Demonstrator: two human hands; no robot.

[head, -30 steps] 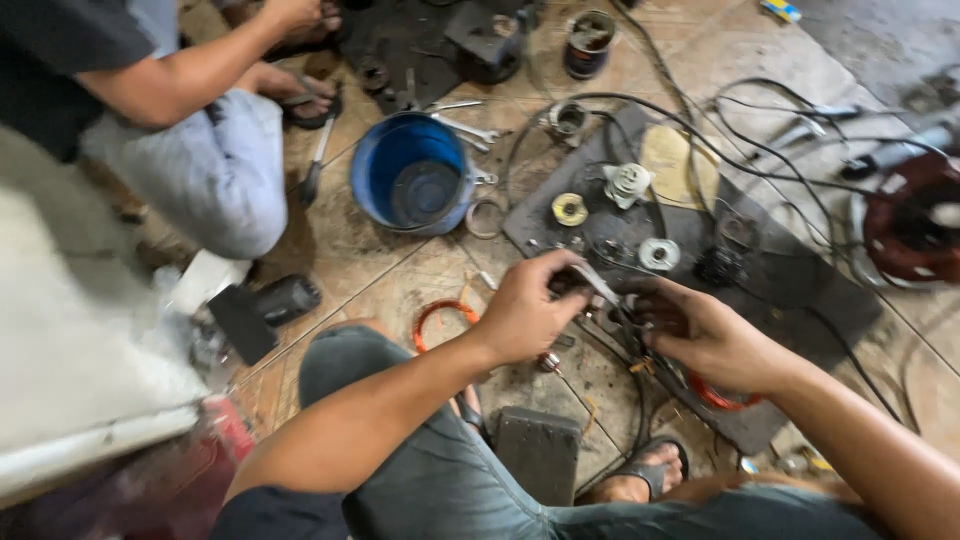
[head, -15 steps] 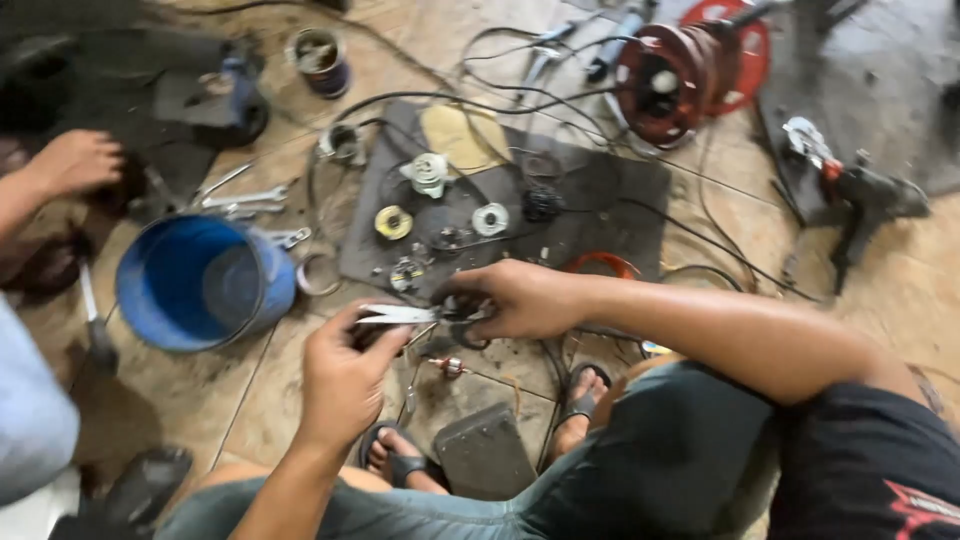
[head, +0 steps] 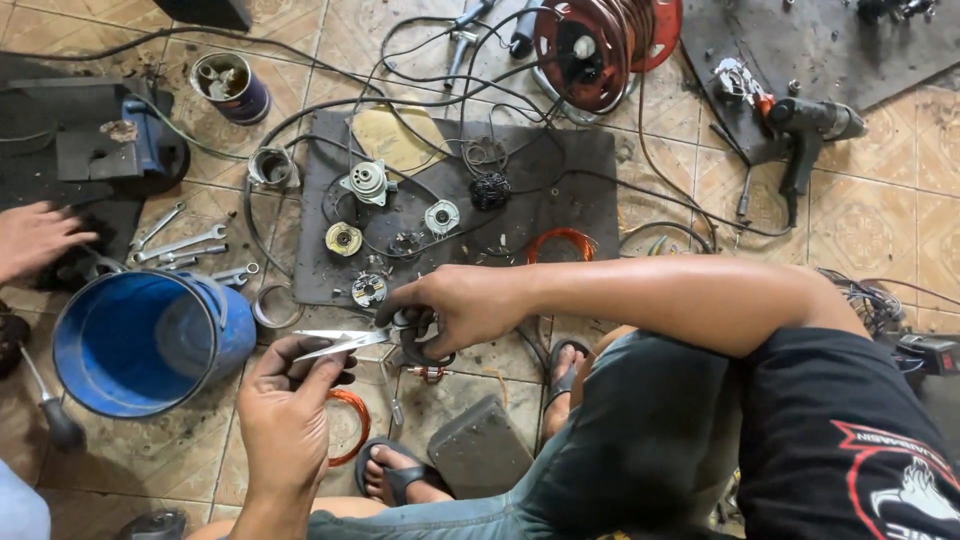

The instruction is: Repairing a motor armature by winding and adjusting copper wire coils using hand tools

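1. The right hand [head: 455, 305] holds a pair of scissors [head: 365, 338] by the dark handles, fingers closed through and around the loops.
2. The scissors lie nearly level above the tiled floor [head: 880, 220], blades together and pointing toward the person's left.
3. The left hand [head: 290, 400] sits just under the blade tips, fingers curled loosely; the fingertips [head: 320, 368] meet the blades. Whether something small is pinched there cannot be told.
4. Both hands are in front of the person's knees, just below the near edge of a dark mat [head: 560, 190].
5. On the mat lie small round motor parts [head: 368, 182], a black wire bundle [head: 490, 190] and looped black cable.
6. An orange wire coil [head: 345, 430] lies on the floor beside the left hand, next to a sandalled foot [head: 395, 475].
7. A blue bucket [head: 150, 340] stands to the left of the hands, with wrenches [head: 180, 245] just beyond it.
8. Another person's hand [head: 35, 238] rests at the left edge of the view.
9. A red cable reel [head: 600, 40] and a power drill [head: 805, 135] lie at the far side, well apart from the hands.
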